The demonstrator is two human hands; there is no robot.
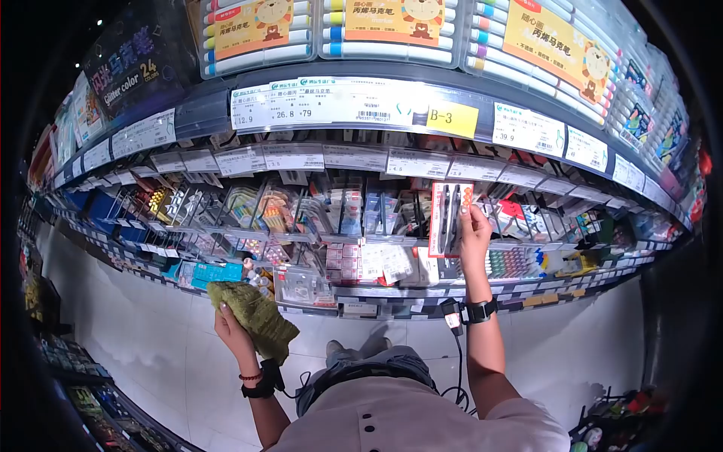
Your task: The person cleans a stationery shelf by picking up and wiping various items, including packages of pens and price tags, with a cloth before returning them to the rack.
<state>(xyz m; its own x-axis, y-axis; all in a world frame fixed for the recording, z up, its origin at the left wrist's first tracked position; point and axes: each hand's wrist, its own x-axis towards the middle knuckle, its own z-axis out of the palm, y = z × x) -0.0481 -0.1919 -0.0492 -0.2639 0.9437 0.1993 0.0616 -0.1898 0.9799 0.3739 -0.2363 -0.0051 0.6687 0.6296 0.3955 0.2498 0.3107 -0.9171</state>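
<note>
Fingertips (465,213) of right hand (474,237) pinched shut on right edge of pen blister pack (449,218), thumb in front, other fingers behind. Holds pack upright and flat to hook row at mid-shelf, just under price strip (418,163) and below yellow B-3 tag (452,119). Top of card level with hooks; cannot tell whether hole is on a peg or clear of it. Neighbouring hung packs close on both sides, highlighter sets (512,264) just below hand.

Left hand (230,328) closed around green cloth (256,316), low, near front edge of bottom shelf. Clear boxes (301,286) beside cloth, teal packs (215,271) just above it. Cloth touching no shelf, as far as visible.

Black band (480,310) on right wrist with cable hanging; another band on left wrist (260,388). Marker sets (392,26) along top shelf.

Judged step: pack handled at its peg, cloth hand idle. Next move likely calls for keeping card square to peg, sliding straight along it, and avoiding snags on adjacent packs. Edge-only pinch, so risk of card twisting.
</note>
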